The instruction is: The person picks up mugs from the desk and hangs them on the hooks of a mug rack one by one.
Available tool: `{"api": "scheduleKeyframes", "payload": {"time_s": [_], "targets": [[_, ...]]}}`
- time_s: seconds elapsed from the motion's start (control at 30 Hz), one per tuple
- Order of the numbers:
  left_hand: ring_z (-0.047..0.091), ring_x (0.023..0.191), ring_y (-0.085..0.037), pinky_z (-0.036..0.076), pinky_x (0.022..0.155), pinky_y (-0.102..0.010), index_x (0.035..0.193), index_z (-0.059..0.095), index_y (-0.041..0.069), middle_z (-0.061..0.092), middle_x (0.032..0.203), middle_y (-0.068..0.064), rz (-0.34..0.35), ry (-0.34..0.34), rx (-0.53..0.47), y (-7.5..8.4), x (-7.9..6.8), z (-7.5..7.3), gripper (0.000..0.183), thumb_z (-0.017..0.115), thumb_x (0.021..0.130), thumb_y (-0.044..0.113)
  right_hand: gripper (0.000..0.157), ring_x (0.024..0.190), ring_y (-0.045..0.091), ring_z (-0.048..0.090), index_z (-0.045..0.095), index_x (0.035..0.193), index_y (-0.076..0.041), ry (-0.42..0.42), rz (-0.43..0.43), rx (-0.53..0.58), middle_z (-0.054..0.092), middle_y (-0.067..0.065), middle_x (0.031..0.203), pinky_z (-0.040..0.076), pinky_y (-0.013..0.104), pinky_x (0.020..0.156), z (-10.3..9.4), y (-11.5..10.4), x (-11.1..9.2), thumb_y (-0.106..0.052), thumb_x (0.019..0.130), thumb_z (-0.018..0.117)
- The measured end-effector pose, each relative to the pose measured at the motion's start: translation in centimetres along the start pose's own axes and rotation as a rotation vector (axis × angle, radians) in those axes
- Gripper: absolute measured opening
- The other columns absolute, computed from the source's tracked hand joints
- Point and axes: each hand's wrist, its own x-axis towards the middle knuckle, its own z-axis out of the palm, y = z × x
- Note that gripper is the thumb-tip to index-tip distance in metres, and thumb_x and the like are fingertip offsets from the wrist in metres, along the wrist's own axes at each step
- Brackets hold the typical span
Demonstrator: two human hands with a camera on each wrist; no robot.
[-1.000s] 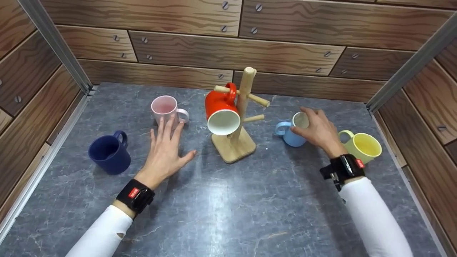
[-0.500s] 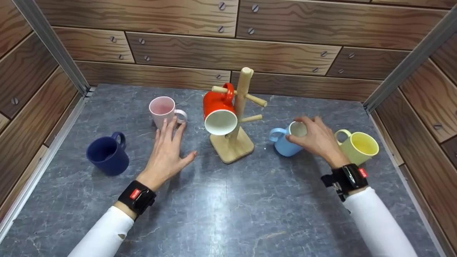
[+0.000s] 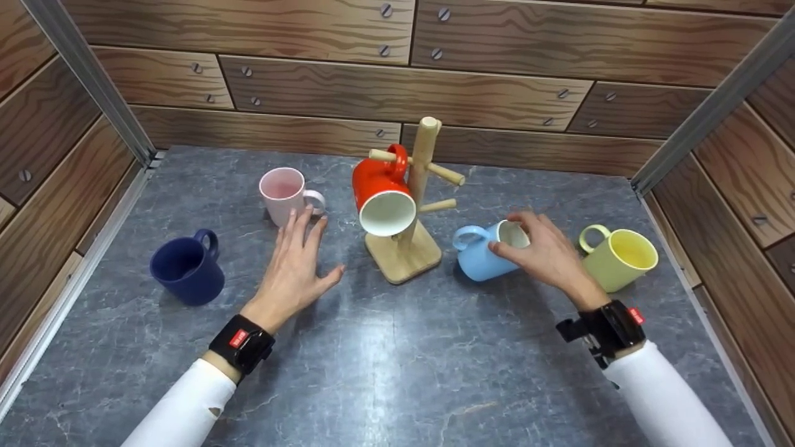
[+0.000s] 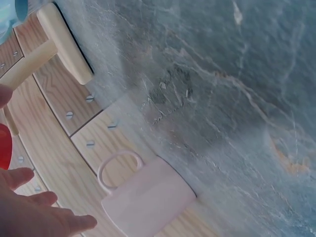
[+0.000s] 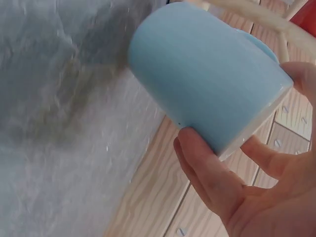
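Observation:
My right hand (image 3: 546,256) grips a light blue mug (image 3: 481,259) at its rim. The mug is tilted, its mouth toward the palm and its handle toward the mug tree (image 3: 404,264). Thumb and fingers hold the rim of this mug (image 5: 202,79) in the right wrist view, its bottom turned away from the palm. My left hand (image 3: 289,276) is spread, fingers straight, close in front of an upright pink mug (image 3: 281,200). The left wrist view shows a gap between those fingers (image 4: 74,223) and the pink mug (image 4: 150,197). A red mug (image 3: 372,180) hangs by its handle on an upper peg.
An upright navy mug (image 3: 194,280) stands at the left. Beside my right wrist is a yellow mug (image 3: 608,270). Bare pegs (image 3: 438,206) stick out on the tree's right side. Wood-patterned walls (image 3: 310,81) enclose the grey marbled tabletop (image 3: 372,372).
My right hand has brought the light blue mug left and nearer to me, tilting it more. My left hand has drawn back slightly from the pink mug.

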Motion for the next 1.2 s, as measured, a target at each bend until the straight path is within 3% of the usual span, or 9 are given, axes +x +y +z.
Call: {"api": "scheduleKeyframes", "payload": {"time_s": [0.13,0.23,0.37,0.53,0.8,1.1,1.2], "targets": [[0.026,0.149,-0.052,0.027,0.121,-0.059,0.15,0.043,-0.006,0.028,0.162,-0.03,0.022,0.03,-0.076,0.2,0.0,0.3,0.087,0.085,0.084,0.031,0.081,0.119,0.04,0.052,0.049,0.149,-0.01,-0.028,0.017,0.094,0.052,0.023,0.136,0.046,0.058,0.094,0.5,-0.4,-0.5,-0.065,0.092,0.066],[0.031,0.148,-0.049,0.031,0.119,-0.058,0.151,0.041,-0.006,0.027,0.162,-0.03,0.012,0.013,-0.14,0.7,-0.1,0.5,0.089,0.086,0.084,0.031,0.077,0.117,0.039,0.054,0.049,0.149,-0.01,-0.049,0.021,0.17,0.053,0.021,0.136,0.047,0.054,0.094,0.9,-0.8,-0.8,-0.061,0.093,0.067],[0.037,0.145,-0.047,0.036,0.116,-0.061,0.156,0.036,-0.002,0.026,0.165,-0.026,-0.055,-0.071,-0.222,1.9,-0.2,0.9,0.094,0.085,0.086,0.039,0.074,0.115,0.039,0.058,0.048,0.149,-0.01,-0.082,0.035,0.246,0.053,0.022,0.137,0.052,0.049,0.091,1.6,-1.5,-1.1,-0.056,0.095,0.068],[0.034,0.149,-0.039,0.031,0.12,-0.055,0.16,0.031,0.002,0.03,0.165,-0.022,-0.12,-0.169,-0.319,3.8,0.0,1.5,0.101,0.081,0.087,0.051,0.073,0.115,0.039,0.061,0.046,0.15,-0.008,-0.12,0.047,0.314,0.054,0.024,0.138,0.055,0.048,0.09,2.6,-2.6,-1.6,-0.052,0.096,0.068],[0.035,0.15,-0.029,0.032,0.121,-0.047,0.164,0.026,0.013,0.032,0.166,-0.013,-0.048,-0.255,-0.417,5.8,0.7,2.8,0.105,0.084,0.084,0.05,0.07,0.113,0.037,0.062,0.047,0.149,-0.006,-0.15,0.047,0.402,0.055,0.023,0.136,0.055,0.046,0.089,4.2,-4.7,-1.9,-0.047,0.096,0.069],[0.046,0.142,-0.034,0.04,0.116,-0.049,0.162,0.032,0.009,0.043,0.158,-0.021,-0.029,-0.329,-0.444,7.0,0.7,3.4,0.11,0.09,0.078,0.048,0.067,0.11,0.035,0.064,0.05,0.146,-0.007,-0.181,0.025,0.457,0.058,0.02,0.131,0.057,0.042,0.085,6.0,-6.2,-2.1,-0.047,0.096,0.07],[0.051,0.138,-0.032,0.042,0.114,-0.048,0.161,0.036,0.01,0.048,0.155,-0.018,-0.029,-0.338,-0.454,7.1,0.7,3.5,0.108,0.093,0.075,0.044,0.068,0.112,0.034,0.063,0.051,0.146,-0.009,-0.188,0.027,0.463,0.058,0.018,0.132,0.056,0.042,0.085,6.3,-6.5,-2.0,-0.048,0.095,0.07]]}}
